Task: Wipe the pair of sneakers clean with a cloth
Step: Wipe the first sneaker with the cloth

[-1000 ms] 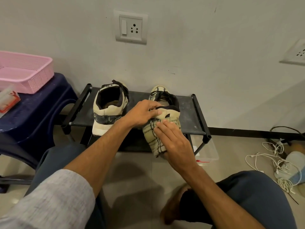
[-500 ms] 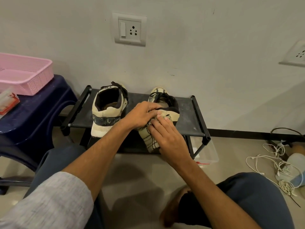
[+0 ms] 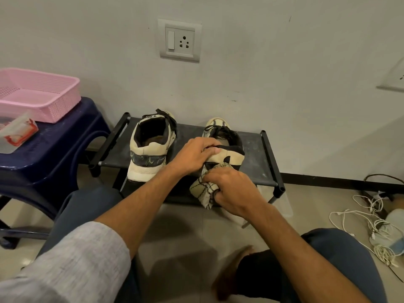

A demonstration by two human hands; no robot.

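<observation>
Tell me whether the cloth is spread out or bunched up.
Bunched up: the cloth is wadded in the right hand, against the heel of the sneaker held by the left hand.

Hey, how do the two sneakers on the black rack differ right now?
The left sneaker stands untouched; the right sneaker is gripped at its collar by the left hand. The left sneaker's heel shows fully, dark band included; the right sneaker's heel is partly covered by the cloth that the right hand holds against it. Both are cream with black collars and laces, heels toward the camera, on the rack.
</observation>
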